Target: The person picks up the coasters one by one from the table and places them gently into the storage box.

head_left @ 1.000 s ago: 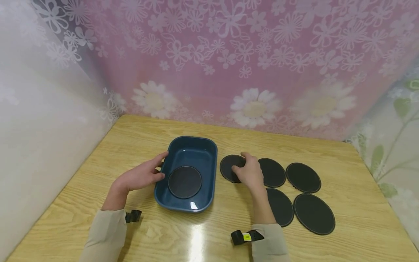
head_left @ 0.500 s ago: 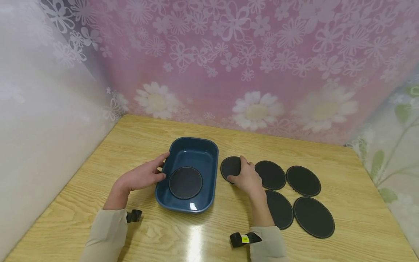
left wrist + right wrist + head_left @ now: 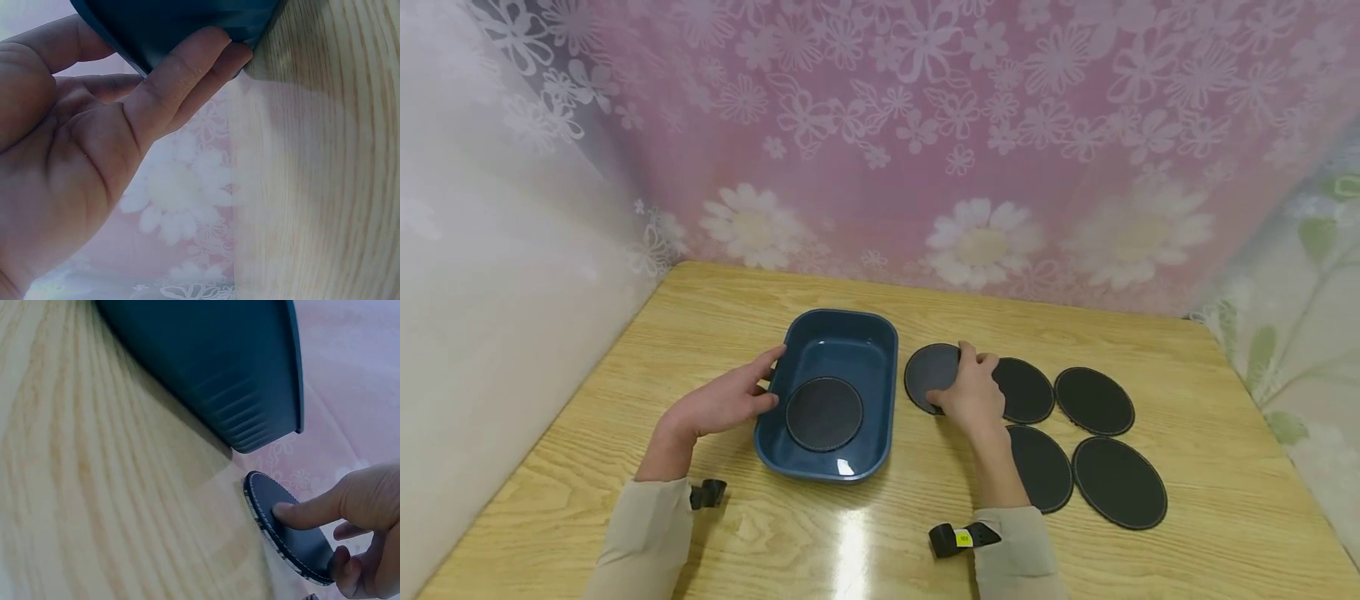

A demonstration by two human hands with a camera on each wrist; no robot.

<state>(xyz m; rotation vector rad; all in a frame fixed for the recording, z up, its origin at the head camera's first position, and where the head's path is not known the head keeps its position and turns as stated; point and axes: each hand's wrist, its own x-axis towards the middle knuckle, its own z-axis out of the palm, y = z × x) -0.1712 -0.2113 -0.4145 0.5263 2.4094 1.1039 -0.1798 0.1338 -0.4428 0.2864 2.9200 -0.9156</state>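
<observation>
In the head view, a dark blue rectangular tray [image 3: 853, 354] stands left of centre with one round black coaster [image 3: 824, 414] lying in it. My left hand [image 3: 721, 407] touches the tray's left side with extended fingers, which rest against the outer wall in the left wrist view. To the right of the tray, my right hand [image 3: 974, 396] pinches another black stitched-edge coaster [image 3: 929, 375]. The right wrist view shows the thumb [image 3: 306, 512] on that coaster's face and fingertips at its far edge. The coaster looks tilted there; part of it is hidden by the hand.
Several more black coasters, among them a far right one [image 3: 1094, 401] and a near right one [image 3: 1120, 482], lie flat on the wooden table [image 3: 775, 542]. A pink flowered cloth [image 3: 865, 167] hangs behind the table.
The coaster under my right hand now tilts and catches more light. My right fingers have shifted slightly on it. The left hand and tray stay in place; the head view shifts a little.
</observation>
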